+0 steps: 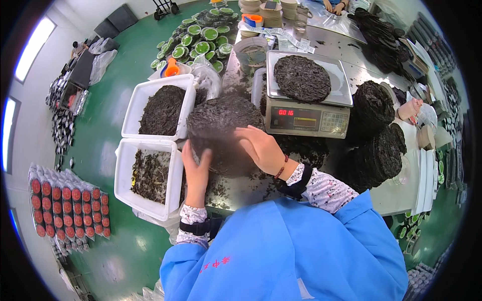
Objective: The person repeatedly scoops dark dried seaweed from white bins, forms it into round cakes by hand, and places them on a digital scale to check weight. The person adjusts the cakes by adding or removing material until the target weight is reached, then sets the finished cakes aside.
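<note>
Between my hands is a round, dark dried seaweed cake [228, 155], blurred by motion. It lies at the near side of a larger dark seaweed pile [223, 113]. My left hand [196, 173] grips its left edge, thumb apart from the fingers. My right hand [263, 150] is on its right side, fingertips over the top and partly smeared. Behind my right hand stands a digital scale [306, 120] with a lit red display. Another round seaweed cake [302, 79] rests flat on its metal pan.
At left, one white bin [131, 113] holds a seaweed cake; the nearer bin [120, 173] holds loose scraps. Tall seaweed stacks [371, 113] stand right of the scale. Behind are a clear tub [251, 52] and green-labelled packages [202, 47]. Another person's hands [336, 7] are at the far table.
</note>
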Demonstrator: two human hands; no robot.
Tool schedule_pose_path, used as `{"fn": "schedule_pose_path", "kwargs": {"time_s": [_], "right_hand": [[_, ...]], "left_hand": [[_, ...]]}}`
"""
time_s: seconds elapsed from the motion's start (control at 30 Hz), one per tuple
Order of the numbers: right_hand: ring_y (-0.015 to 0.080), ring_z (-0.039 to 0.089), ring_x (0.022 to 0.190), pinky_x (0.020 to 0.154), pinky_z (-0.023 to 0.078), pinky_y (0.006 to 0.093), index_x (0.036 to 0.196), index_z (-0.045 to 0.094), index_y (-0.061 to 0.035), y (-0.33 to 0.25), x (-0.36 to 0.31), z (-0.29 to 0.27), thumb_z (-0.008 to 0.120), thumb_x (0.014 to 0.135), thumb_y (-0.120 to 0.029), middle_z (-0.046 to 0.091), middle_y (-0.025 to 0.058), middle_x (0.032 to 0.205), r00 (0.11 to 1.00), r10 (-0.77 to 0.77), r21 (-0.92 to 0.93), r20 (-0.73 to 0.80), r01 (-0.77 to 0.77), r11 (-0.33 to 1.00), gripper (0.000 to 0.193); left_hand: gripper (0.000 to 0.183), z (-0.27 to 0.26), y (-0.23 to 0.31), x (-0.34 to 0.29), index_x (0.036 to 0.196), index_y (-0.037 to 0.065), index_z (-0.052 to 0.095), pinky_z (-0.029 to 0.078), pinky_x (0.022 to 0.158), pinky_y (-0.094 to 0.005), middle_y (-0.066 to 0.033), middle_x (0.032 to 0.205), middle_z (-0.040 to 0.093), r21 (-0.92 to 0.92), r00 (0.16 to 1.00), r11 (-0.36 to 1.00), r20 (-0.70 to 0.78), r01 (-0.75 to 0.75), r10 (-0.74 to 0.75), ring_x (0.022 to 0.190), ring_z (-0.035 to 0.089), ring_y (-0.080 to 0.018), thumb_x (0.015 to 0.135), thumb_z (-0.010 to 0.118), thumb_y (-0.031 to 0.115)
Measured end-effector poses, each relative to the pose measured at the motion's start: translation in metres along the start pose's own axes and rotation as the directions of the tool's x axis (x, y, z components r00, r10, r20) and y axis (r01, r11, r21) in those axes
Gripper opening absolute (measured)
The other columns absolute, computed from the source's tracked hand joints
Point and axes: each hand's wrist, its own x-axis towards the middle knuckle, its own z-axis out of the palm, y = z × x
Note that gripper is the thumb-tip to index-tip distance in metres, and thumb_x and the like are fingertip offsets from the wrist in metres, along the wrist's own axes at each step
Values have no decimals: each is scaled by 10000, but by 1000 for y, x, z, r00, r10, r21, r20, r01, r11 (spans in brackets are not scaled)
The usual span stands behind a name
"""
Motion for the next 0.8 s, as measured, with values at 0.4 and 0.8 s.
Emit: {"fn": "schedule_pose_path", "kwargs": {"time_s": [0.4,0.8], "right_hand": [[157,447,1210,1043,330,286,1386,422,-9,15,55,-96,419,1029,-173,449,68,1392,742,401,345,-537,-241,907,392],[236,536,1158,1034,390,419,1338,494,-110,2,6,-41,664,820,-281,579,84,1203,900,-307,-216,310,381,899,572]], "left_hand": [[778,7,26,-9,1442,-38,283,243,1136,-435,-245,1439,337,313,973,935,-99,-169,209,1364,285,-381,801,693,124],[566,-6,65,7,1439,4,333,157,1159,-382,-101,1476,367,-159,908,965,-398,-210,132,1376,321,-225,884,440,-32]]}}
